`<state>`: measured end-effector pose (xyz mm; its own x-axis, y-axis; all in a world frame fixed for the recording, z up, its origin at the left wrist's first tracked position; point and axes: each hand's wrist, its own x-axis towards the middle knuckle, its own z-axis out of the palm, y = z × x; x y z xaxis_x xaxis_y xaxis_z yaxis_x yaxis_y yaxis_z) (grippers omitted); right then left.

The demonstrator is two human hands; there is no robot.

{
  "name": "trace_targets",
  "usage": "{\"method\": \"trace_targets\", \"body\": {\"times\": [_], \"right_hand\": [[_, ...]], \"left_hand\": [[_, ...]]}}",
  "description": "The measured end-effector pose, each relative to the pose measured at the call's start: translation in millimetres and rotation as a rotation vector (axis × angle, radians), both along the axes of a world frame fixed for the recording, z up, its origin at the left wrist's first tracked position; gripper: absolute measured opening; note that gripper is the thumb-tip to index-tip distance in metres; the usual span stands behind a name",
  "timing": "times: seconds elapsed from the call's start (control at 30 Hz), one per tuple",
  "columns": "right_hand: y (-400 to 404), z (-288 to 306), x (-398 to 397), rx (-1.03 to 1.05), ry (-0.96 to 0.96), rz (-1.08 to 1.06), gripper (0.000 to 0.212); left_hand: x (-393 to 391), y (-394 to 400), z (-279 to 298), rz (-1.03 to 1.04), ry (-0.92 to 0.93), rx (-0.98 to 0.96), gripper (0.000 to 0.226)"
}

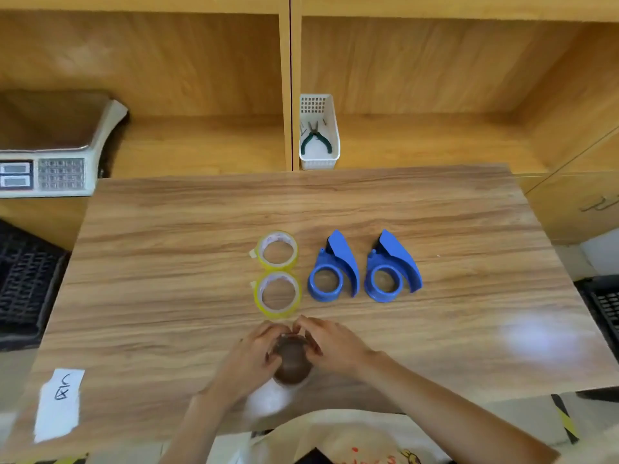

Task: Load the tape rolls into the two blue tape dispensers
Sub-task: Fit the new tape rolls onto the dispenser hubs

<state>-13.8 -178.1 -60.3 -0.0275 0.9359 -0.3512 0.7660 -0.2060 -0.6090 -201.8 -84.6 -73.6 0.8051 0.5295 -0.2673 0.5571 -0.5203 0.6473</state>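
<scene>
Two yellow-edged clear tape rolls lie flat at the table's centre, the far tape roll (277, 248) touching the near tape roll (278, 294). To their right lie two empty blue tape dispensers side by side, the left dispenser (334, 270) and the right dispenser (392, 269), each with its hub ring toward me. My left hand (253, 358) and my right hand (330, 344) meet just in front of the near roll. They are cupped around a dark round blurred shape (292, 361). Neither hand touches a roll or a dispenser.
A white label (58, 403) lies at the table's front left. Behind the table are wooden shelves with a weighing scale (50, 155) at left and a white basket (319, 135) holding pliers. Black crates (23, 283) stand at both sides.
</scene>
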Motion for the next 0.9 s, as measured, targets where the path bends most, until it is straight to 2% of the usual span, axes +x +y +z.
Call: {"method": "trace_targets", "body": {"times": [0.17,0.3,0.4,0.47,0.53,0.7,0.8,0.9], "right_hand": [[5.5,7.4,3.2,0.008,-0.079,0.054,0.035],[26.3,6.8,8.5,0.004,-0.039,-0.082,0.040],[49.6,1.9,10.2,-0.136,-0.078,-0.063,0.060],[59.9,-1.7,9.2,-0.220,-0.143,0.009,0.062],[63.9,-6.5,7.2,-0.256,-0.175,0.040,0.058],[61.6,-12.9,7.2,-0.241,-0.178,0.004,0.057],[60.3,-10.2,15.7,-0.214,-0.156,-0.047,0.059],[58.7,2.4,34.8,-0.187,-0.108,-0.054,0.061]], "left_hand": [[-1.1,0.2,0.6,0.004,-0.042,0.003,0.043],[5.3,14.5,3.3,0.201,-0.068,0.067,0.033],[17.0,34.6,7.0,0.253,0.207,0.125,0.045],[23.7,43.6,9.8,0.198,0.352,0.125,0.054],[27.3,47.4,7.2,0.176,0.393,0.179,0.056],[28.5,49.9,-1.8,0.112,0.251,0.412,0.038],[27.1,54.7,-5.6,-0.016,0.143,0.589,0.040],[29.0,52.5,-5.1,-0.113,0.004,0.651,0.042]]}}
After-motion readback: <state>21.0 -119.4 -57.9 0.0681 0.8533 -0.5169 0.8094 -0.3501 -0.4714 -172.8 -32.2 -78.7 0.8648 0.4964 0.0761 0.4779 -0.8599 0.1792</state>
